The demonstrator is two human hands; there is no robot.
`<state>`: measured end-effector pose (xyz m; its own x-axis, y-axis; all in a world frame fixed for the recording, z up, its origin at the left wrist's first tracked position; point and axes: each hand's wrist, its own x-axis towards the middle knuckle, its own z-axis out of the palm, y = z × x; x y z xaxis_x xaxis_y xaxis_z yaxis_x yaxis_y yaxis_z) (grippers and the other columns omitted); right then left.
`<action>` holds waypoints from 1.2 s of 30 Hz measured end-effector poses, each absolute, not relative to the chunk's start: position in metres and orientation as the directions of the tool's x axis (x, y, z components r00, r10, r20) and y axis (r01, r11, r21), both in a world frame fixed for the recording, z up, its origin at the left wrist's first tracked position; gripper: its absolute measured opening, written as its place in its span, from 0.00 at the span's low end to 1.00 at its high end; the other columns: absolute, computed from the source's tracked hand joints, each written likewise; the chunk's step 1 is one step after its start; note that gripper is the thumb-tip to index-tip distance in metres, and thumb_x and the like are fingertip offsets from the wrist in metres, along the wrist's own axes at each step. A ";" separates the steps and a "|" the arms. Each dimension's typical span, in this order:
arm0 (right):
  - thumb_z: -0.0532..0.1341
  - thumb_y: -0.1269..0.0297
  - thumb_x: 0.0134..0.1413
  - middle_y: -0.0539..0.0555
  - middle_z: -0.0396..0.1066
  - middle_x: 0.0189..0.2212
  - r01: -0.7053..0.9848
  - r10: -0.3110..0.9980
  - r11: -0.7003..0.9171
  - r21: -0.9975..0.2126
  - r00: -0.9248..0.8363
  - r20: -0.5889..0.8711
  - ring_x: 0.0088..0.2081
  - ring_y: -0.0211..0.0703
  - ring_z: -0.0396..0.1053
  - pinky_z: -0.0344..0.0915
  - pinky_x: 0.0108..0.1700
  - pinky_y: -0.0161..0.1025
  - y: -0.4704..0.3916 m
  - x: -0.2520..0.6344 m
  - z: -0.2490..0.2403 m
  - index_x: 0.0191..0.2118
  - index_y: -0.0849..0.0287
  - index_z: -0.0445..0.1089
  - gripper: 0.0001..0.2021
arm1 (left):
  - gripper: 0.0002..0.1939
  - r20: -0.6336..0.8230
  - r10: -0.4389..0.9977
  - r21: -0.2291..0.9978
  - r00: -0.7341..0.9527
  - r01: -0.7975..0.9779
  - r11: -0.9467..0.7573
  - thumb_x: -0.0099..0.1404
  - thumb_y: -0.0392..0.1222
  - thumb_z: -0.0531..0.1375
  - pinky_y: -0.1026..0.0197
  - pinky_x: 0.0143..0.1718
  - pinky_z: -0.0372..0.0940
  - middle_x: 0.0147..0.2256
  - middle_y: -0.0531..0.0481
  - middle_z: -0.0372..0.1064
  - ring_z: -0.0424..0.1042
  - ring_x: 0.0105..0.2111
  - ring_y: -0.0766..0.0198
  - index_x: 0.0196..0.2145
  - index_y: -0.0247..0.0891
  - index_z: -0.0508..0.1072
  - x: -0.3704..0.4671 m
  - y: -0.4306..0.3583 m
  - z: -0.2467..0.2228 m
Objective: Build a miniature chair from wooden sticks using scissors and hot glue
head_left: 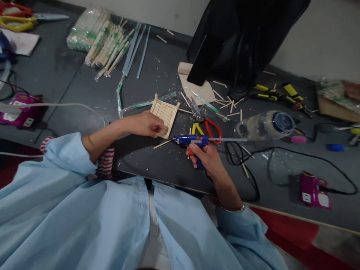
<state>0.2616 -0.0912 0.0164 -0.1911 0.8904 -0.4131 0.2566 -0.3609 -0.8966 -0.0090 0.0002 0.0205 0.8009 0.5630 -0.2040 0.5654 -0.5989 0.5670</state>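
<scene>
A small square panel of thin wooden sticks [165, 114] rests on the dark table, with short posts at its upper corners. My left hand [146, 123] is closed on its lower left edge, fingertips pressed together. My right hand [206, 157] is wrapped round the handle of a blue glue gun [191, 140]. The gun's nozzle points left and meets the panel's lower right corner; whether it touches is too small to tell. A long clear glue stick [227, 139] juts from the gun's back. One loose stick [162, 144] lies just below the panel.
Red and yellow scissors [212, 131] lie behind the gun. To the right are a plastic bottle [266, 125], a black cable [257, 180] and a purple box [315, 190]. Wrapped stick bundles [108, 47] lie at the back left. A black monitor [242, 33] stands behind.
</scene>
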 end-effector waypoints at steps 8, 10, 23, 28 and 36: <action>0.64 0.41 0.50 0.45 0.63 0.13 0.267 0.887 -0.374 -0.888 -0.179 -0.427 0.14 0.31 0.58 0.58 0.15 0.30 -0.091 0.259 0.018 0.26 0.60 0.70 0.23 | 0.04 -0.229 0.559 0.551 0.797 0.579 -0.600 0.60 0.39 0.60 0.64 0.35 0.52 0.27 0.56 0.69 0.63 0.27 0.69 0.33 0.37 0.73 -0.007 0.000 0.022; 0.64 0.42 0.51 0.45 0.63 0.13 0.275 0.889 -0.368 -0.888 -0.177 -0.423 0.14 0.31 0.58 0.58 0.15 0.30 -0.091 0.259 0.018 0.26 0.60 0.70 0.23 | 0.04 -0.223 0.559 0.551 0.798 0.577 -0.603 0.60 0.40 0.60 0.64 0.35 0.52 0.27 0.55 0.69 0.63 0.27 0.69 0.33 0.37 0.73 -0.007 0.000 0.023; 0.66 0.40 0.47 0.45 0.62 0.13 0.234 0.884 -0.388 -0.891 -0.177 -0.432 0.15 0.31 0.58 0.60 0.15 0.30 -0.091 0.258 0.019 0.27 0.60 0.70 0.24 | 0.04 -0.245 0.566 0.552 0.787 0.593 -0.586 0.60 0.39 0.60 0.65 0.35 0.52 0.27 0.56 0.67 0.64 0.28 0.69 0.33 0.37 0.73 -0.006 -0.001 0.025; 0.64 0.40 0.49 0.44 0.62 0.13 0.284 0.884 -0.368 -0.885 -0.188 -0.427 0.14 0.31 0.58 0.58 0.15 0.30 -0.090 0.257 0.020 0.27 0.60 0.69 0.24 | 0.04 -0.225 0.567 0.558 0.793 0.582 -0.591 0.60 0.39 0.60 0.65 0.35 0.53 0.27 0.55 0.68 0.64 0.27 0.69 0.33 0.37 0.73 -0.007 -0.001 0.023; 0.64 0.40 0.49 0.45 0.63 0.13 0.281 0.896 -0.365 -0.888 -0.155 -0.417 0.14 0.31 0.59 0.58 0.15 0.30 -0.091 0.255 0.019 0.27 0.60 0.69 0.23 | 0.04 -0.235 0.566 0.561 0.790 0.586 -0.585 0.60 0.39 0.60 0.64 0.36 0.52 0.28 0.55 0.69 0.64 0.28 0.69 0.33 0.37 0.73 -0.007 -0.001 0.022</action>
